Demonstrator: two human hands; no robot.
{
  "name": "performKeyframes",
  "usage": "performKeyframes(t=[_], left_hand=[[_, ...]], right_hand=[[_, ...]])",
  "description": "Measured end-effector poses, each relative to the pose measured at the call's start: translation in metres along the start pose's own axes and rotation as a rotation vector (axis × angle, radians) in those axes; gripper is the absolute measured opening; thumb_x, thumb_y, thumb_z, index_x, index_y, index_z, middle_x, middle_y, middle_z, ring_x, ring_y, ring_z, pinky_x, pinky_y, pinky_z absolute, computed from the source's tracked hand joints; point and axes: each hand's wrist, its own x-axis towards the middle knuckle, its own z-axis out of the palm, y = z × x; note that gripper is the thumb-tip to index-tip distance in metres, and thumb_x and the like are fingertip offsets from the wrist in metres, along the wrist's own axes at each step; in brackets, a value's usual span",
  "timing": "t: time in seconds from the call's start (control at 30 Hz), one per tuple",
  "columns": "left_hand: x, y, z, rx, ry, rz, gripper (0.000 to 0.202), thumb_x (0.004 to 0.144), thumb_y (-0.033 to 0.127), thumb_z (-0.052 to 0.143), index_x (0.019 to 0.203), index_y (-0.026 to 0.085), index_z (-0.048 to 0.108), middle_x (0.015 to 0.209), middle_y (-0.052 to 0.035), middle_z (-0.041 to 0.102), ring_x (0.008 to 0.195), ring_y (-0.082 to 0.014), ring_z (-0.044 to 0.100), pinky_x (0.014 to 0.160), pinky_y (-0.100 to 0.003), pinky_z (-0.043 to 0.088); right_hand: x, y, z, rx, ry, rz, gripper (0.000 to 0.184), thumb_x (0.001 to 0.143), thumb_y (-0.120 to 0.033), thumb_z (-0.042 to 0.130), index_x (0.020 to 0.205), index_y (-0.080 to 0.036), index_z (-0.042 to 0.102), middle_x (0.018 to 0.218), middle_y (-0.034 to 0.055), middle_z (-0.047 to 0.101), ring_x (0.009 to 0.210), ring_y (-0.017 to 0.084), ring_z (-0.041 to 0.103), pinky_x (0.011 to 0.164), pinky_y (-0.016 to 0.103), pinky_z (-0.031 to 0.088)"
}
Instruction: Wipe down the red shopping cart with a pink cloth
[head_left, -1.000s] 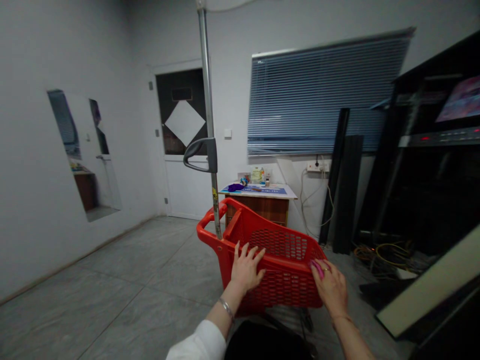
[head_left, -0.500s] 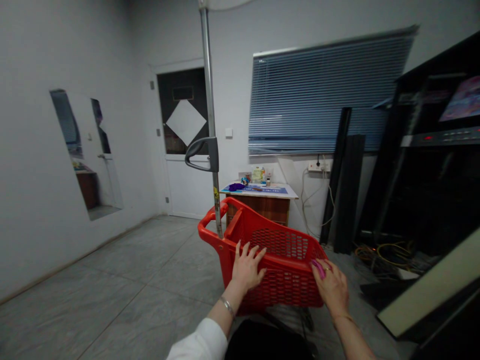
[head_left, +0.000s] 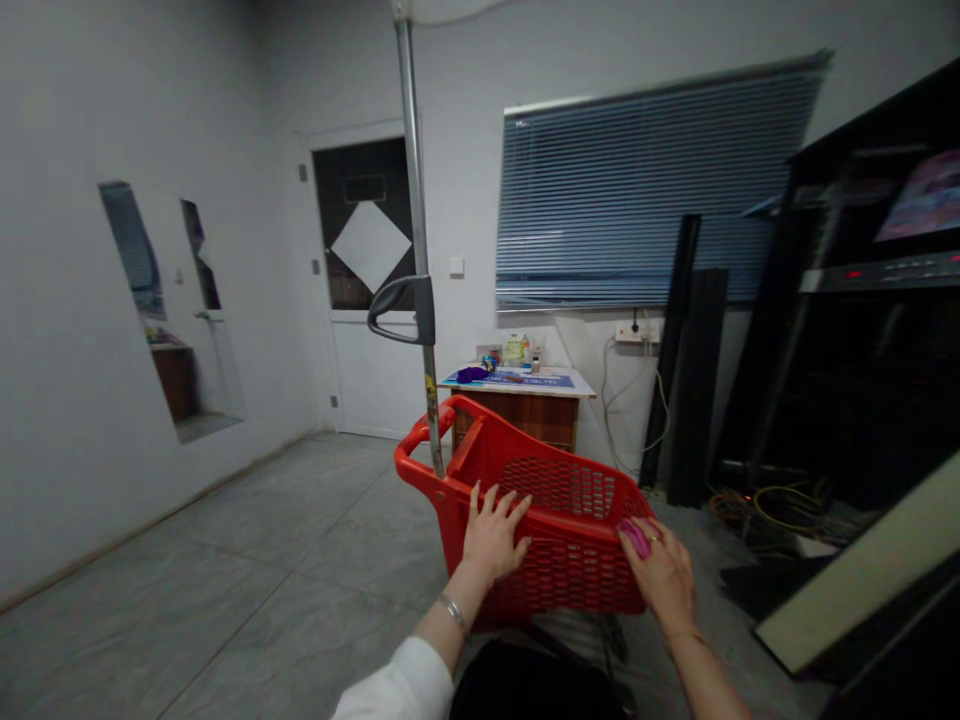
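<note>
A red plastic shopping cart stands in front of me, its basket pierced with slots. My left hand rests on the cart's near rim with its fingers spread, holding nothing. Farther right, my right hand is closed on a bunched pink cloth at the rim near the cart's front end. The palm side of that hand is hidden. A metal pole with a grey loop handle rises by the cart's handle end.
Behind the cart is a small table bearing a purple cloth and several bottles. A black rack with a screen is at right, near loose cables and a leaning pale panel. A mirror hangs at left.
The pink cloth has shifted slightly at the rim under my right hand, and more of it shows. My left hand keeps its place on the cart.
</note>
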Motion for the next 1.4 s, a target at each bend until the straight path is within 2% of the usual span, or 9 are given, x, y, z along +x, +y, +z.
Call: performKeyframes(t=[0.23,0.53,0.63,0.83,0.93,1.03,1.13,1.27,1.4], left_hand=[[0.001,0.0,0.0,-0.031,0.016,-0.003,0.064,0.088,0.056,0.056,0.148,0.041,0.04,0.146,0.0,0.055,0.14,-0.0326,0.037,0.122,-0.062,0.005],[0.002,0.002,-0.001,-0.012,0.023,-0.01,0.063,0.088,0.053,0.057,0.148,0.04,0.041,0.145,-0.0001,0.055,0.139,-0.0331,0.038,0.121,-0.062,0.005],[0.002,0.002,-0.001,-0.002,0.017,-0.007,0.063,0.088,0.054,0.056,0.148,0.041,0.04,0.145,0.0,0.055,0.139,-0.0333,0.038,0.121,-0.062,0.005],[0.002,0.001,0.001,0.017,0.027,-0.004,0.064,0.088,0.055,0.057,0.148,0.04,0.04,0.145,-0.0002,0.055,0.139,-0.0332,0.038,0.121,-0.061,0.005],[0.002,-0.001,0.001,0.014,0.012,0.003,0.065,0.088,0.056,0.057,0.148,0.041,0.039,0.146,0.0005,0.054,0.14,-0.0326,0.037,0.121,-0.061,0.006],[0.002,-0.002,0.0,0.007,0.005,0.008,0.065,0.089,0.056,0.057,0.149,0.041,0.037,0.147,0.0009,0.053,0.14,-0.0318,0.037,0.121,-0.061,0.007],[0.001,-0.003,-0.001,0.007,0.004,0.007,0.065,0.089,0.056,0.057,0.149,0.041,0.038,0.147,0.0006,0.054,0.14,-0.0317,0.037,0.121,-0.061,0.008],[0.001,-0.001,-0.002,-0.002,0.006,0.005,0.064,0.089,0.056,0.057,0.148,0.041,0.039,0.147,0.0006,0.054,0.14,-0.0316,0.038,0.121,-0.061,0.008],[0.001,0.001,-0.004,-0.022,-0.004,-0.005,0.064,0.088,0.057,0.057,0.148,0.04,0.04,0.147,0.0004,0.054,0.14,-0.0319,0.037,0.121,-0.061,0.007]], right_hand=[[-0.002,-0.004,-0.002,0.004,0.031,-0.015,0.05,0.094,-0.053,0.037,0.111,-0.018,0.068,0.114,0.014,0.067,0.113,0.026,0.055,0.098,0.043,0.042],[0.001,-0.014,0.004,-0.024,0.074,0.055,0.049,0.094,-0.051,0.04,0.108,-0.015,0.071,0.112,0.0151,0.067,0.111,0.025,0.053,0.099,0.042,0.039],[0.002,-0.037,0.006,-0.028,0.088,0.057,0.047,0.094,-0.048,0.042,0.108,-0.014,0.071,0.115,0.0158,0.065,0.11,0.025,0.051,0.098,0.041,0.039],[0.002,-0.116,0.017,0.077,-0.04,-0.126,0.039,0.095,-0.044,0.047,0.115,-0.02,0.07,0.121,0.0128,0.064,0.113,0.026,0.05,0.098,0.042,0.042],[0.003,-0.133,0.018,0.126,-0.056,-0.133,0.037,0.096,-0.042,0.048,0.114,-0.02,0.071,0.12,0.0125,0.065,0.114,0.025,0.051,0.098,0.042,0.043],[0.004,-0.118,0.013,0.165,-0.087,-0.163,0.034,0.097,-0.037,0.046,0.114,-0.022,0.071,0.119,0.0109,0.067,0.115,0.023,0.053,0.1,0.04,0.043],[0.006,-0.077,0.004,0.165,-0.08,-0.144,0.035,0.096,-0.04,0.046,0.112,-0.023,0.072,0.119,0.0102,0.068,0.115,0.023,0.054,0.1,0.04,0.044],[0.007,-0.013,-0.005,0.113,-0.038,-0.019,0.046,0.095,-0.049,0.04,0.105,-0.019,0.075,0.113,0.012,0.07,0.111,0.025,0.059,0.099,0.042,0.044],[0.005,0.014,-0.008,0.078,-0.014,0.053,0.056,0.094,-0.056,0.035,0.104,-0.017,0.074,0.113,0.013,0.069,0.107,0.025,0.06,0.097,0.042,0.045]])
